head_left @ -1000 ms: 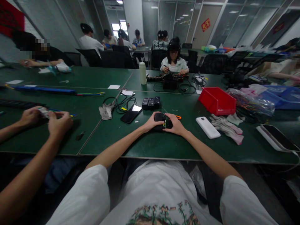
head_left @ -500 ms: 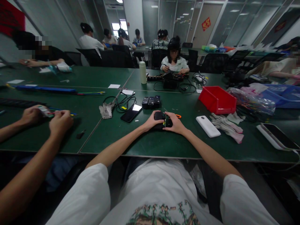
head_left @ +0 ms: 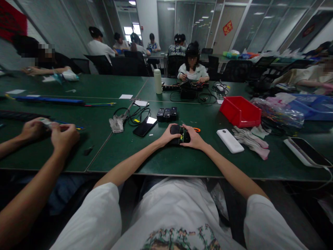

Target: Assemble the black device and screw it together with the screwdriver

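Note:
Between my two hands is a black electronic device point(head_left: 176, 130) with an opened casing; a green and yellow strip of its inside shows in the gap. My left hand point(head_left: 167, 136) grips its left part, the thumb lying across the front. On the right part my right hand point(head_left: 194, 138) is closed, fingers over the top and thumb below. An orange loop point(head_left: 197, 130), perhaps a tool handle, pokes out behind my right hand. Just beyond lie several black box-shaped modules point(head_left: 167, 114). A black phone point(head_left: 145, 127) rests to the left of my left hand.
Right of me are a white power bank point(head_left: 230, 141), work gloves point(head_left: 251, 140), a red bin point(head_left: 240, 111) and a phone on a white box point(head_left: 308, 152). At left, a co-worker's hands point(head_left: 63, 133) hold a small part. A bottle point(head_left: 157, 81) and cables point(head_left: 140, 113) stand farther back.
The view has shifted very slightly. Both hands keep their grip on the black device, and the gap in its casing shows a little more clearly. The co-worker's hands at left moved slightly.

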A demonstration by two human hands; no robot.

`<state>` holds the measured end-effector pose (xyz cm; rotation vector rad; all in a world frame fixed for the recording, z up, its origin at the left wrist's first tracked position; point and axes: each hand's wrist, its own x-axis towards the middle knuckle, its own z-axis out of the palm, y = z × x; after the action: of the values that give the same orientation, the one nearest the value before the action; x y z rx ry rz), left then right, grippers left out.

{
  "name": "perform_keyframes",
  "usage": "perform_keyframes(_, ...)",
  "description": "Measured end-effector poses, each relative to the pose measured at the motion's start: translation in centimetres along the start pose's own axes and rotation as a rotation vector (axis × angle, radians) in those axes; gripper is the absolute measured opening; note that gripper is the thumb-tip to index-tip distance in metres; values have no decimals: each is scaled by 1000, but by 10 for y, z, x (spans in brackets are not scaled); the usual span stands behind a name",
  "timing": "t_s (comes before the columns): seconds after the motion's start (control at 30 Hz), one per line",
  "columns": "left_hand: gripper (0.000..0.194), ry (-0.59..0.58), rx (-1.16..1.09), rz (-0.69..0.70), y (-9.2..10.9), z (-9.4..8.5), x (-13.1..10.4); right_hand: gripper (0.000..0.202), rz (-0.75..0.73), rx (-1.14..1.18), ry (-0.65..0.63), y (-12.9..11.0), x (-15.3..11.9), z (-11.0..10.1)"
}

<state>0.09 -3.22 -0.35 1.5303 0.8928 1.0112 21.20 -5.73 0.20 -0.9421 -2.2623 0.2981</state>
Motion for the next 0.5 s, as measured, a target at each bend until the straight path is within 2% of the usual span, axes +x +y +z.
perform_keyframes(0.5, 68, 22, -2, 16, -1, 3, 0, 103, 7, -3, -6, 3, -1, 1)
